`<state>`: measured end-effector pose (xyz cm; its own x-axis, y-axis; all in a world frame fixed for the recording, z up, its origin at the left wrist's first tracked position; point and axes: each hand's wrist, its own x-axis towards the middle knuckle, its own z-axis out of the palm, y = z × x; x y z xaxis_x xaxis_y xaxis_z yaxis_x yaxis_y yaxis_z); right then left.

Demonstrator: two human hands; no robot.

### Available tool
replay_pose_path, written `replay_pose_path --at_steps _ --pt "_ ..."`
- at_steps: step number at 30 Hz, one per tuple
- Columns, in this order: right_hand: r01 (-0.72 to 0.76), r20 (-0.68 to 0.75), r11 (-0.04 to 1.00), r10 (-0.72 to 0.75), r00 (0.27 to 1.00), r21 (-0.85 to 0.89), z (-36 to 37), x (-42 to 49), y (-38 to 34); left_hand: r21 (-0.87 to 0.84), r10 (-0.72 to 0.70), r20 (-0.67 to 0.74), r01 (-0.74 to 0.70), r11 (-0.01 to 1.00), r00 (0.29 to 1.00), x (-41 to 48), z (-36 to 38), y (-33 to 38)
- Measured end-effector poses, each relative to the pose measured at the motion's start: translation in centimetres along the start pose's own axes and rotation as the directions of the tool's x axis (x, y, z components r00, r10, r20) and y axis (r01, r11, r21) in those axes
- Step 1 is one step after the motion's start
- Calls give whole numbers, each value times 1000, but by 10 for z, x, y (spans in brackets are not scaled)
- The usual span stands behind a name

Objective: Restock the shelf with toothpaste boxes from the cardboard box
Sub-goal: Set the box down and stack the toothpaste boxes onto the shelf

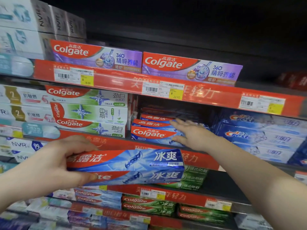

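The blue toothpaste box [129, 165] is off the shelf, held level in the air just in front of the red shelf edge [201, 159] and below the slot it belongs in. We cannot tell whether it is one carton or two pressed together. Our left grip [54, 163] clasps its left end, fingers over the top and thumb underneath. Our right grip [192, 134] holds nothing: its fingers lie straight and spread against the shelved blue stack [149, 131] of the same product. The cardboard box is out of view.

We judge this to be the placing step. To do it well, we should use the flat right grip to square the stack, then lift the held carton over the lip. We should keep it level and slide it in with the Colgate face outward, matching its neighbours. There is dark room above the stack, so clearance looks fine. The main risk is a corner catching on the price strip.

The held carton reads 高露洁 and 冰爽, with the "te" of Colgate below. The stack reads Colgate 高露洁. To the left, green-and-white cartons [93, 112] read Colgate 劲白, and to the right are Crest cartons [259, 135]. Above, purple cartons [191, 68] read Colgate 360. A yellow price tag [176, 93] shows 22.50, another 8.00.
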<state>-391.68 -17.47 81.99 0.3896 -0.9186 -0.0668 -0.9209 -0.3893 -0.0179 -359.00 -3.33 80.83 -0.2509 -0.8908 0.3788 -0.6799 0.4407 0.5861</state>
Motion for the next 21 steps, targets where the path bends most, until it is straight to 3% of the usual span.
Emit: replay_pose_path --at_steps 5,14,21 --pt "-67 59 997 69 996 -30 -5 -3 4 2 8 14 -8 1000 1000 0 -2 5" --pt "-198 -7 980 198 980 27 5 -4 4 -48 -5 -7 5 999 1000 2 -6 7" --pt "-208 -49 975 212 976 72 5 3 -14 -2 -8 8 8 1000 1000 14 3 10"
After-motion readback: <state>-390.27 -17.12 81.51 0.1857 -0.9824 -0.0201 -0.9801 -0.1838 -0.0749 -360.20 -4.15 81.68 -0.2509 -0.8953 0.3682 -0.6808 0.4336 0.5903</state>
